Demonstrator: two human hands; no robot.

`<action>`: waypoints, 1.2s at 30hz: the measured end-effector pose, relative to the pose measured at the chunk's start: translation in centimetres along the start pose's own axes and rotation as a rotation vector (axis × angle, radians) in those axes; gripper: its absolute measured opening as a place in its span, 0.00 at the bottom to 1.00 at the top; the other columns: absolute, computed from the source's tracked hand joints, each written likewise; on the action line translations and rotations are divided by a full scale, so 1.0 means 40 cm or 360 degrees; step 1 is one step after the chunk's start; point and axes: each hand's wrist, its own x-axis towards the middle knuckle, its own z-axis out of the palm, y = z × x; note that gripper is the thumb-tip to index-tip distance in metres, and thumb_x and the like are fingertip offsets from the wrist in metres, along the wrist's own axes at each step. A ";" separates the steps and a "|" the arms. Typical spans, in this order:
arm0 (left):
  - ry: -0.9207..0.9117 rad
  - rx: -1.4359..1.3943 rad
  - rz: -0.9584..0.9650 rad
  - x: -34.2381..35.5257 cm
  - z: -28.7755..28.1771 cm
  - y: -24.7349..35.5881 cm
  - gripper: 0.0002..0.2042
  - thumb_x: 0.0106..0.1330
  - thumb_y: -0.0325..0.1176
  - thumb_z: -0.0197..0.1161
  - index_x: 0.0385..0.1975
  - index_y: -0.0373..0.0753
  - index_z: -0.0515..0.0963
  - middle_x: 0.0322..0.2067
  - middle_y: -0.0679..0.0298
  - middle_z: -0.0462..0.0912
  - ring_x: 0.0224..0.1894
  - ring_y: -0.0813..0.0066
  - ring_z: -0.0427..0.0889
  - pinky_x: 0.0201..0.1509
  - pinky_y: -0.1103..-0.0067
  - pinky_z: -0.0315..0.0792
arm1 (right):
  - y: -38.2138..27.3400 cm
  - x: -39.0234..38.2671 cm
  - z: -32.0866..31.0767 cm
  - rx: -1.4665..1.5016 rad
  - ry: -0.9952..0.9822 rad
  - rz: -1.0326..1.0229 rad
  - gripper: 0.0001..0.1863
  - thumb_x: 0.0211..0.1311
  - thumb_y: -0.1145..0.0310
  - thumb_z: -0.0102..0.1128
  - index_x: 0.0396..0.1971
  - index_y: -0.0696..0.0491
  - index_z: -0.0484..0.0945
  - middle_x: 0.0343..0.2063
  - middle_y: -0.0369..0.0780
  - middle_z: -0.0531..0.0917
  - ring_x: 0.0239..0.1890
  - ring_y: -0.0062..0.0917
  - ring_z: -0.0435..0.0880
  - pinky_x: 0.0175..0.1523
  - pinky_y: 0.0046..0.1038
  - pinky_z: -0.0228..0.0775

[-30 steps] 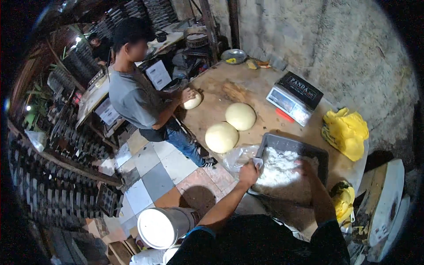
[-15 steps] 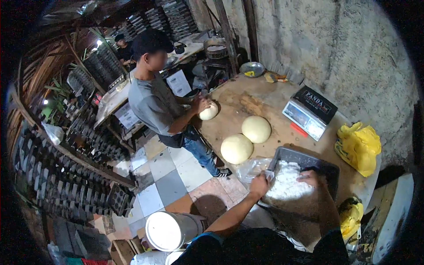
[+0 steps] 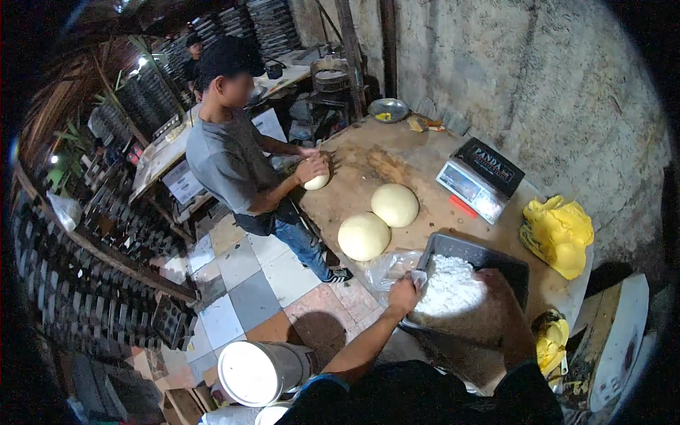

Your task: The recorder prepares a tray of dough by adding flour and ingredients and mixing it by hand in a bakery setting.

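Observation:
A dark grey rectangular tub (image 3: pixel 476 246) sits at the near edge of the table, holding a heap of white flour (image 3: pixel 448 287). My left hand (image 3: pixel 405 294) is closed on the gathered edge of a clear plastic bag (image 3: pixel 386 268) at the tub's left rim. Inside the tub, my right hand (image 3: pixel 492 280) reaches into the right side of the flour; its fingertips are shaded and partly hidden. Two round pale dough balls, a nearer one (image 3: pixel 363 236) and a farther one (image 3: pixel 394 205), touch each other just left of the tub.
A co-worker (image 3: pixel 237 152) at the table's left edge presses a smaller dough ball (image 3: pixel 316 181). Behind the tub stands a scale (image 3: pixel 476 190) with a dark top. Yellow plastic bags (image 3: pixel 559 237) lie right. A white-lidded bucket (image 3: pixel 249 373) stands on the floor. Against the wall sits a metal bowl (image 3: pixel 388 110).
The whole view has shifted slightly, so things sit farther left. My right hand has moved a little deeper into the flour. My left hand keeps its hold on the plastic bag.

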 end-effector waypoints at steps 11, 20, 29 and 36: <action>0.0029 -0.0146 0.0000 -0.003 0.003 0.007 0.18 0.63 0.40 0.53 0.42 0.29 0.71 0.32 0.39 0.79 0.36 0.41 0.79 0.43 0.57 0.73 | -0.064 -0.114 0.062 -0.0702 0.0621 -0.0639 0.25 0.55 0.53 0.61 0.52 0.48 0.72 0.48 0.47 0.76 0.49 0.37 0.75 0.52 0.39 0.68; -0.0099 -0.0003 0.0024 0.010 0.051 -0.023 0.21 0.64 0.44 0.51 0.38 0.28 0.74 0.29 0.41 0.79 0.36 0.41 0.79 0.43 0.58 0.72 | -0.258 -0.282 -0.004 -0.0736 -0.0361 0.0541 0.50 0.42 0.42 0.68 0.64 0.47 0.58 0.65 0.52 0.54 0.67 0.45 0.52 0.68 0.44 0.46; 0.0072 -0.0111 0.0184 0.043 0.016 -0.006 0.18 0.64 0.39 0.51 0.38 0.25 0.73 0.28 0.37 0.78 0.34 0.38 0.78 0.38 0.57 0.72 | -0.194 -0.168 0.032 -0.0555 0.0055 -0.0316 0.51 0.41 0.43 0.69 0.63 0.53 0.58 0.61 0.51 0.62 0.62 0.43 0.61 0.66 0.43 0.51; 0.0047 -0.0117 0.0189 0.025 0.039 0.014 0.18 0.62 0.36 0.54 0.40 0.22 0.73 0.28 0.36 0.78 0.33 0.39 0.79 0.39 0.59 0.73 | 0.041 -0.123 -0.024 -0.0689 0.0010 0.0180 0.56 0.33 0.34 0.68 0.63 0.48 0.60 0.59 0.51 0.65 0.63 0.46 0.60 0.67 0.49 0.46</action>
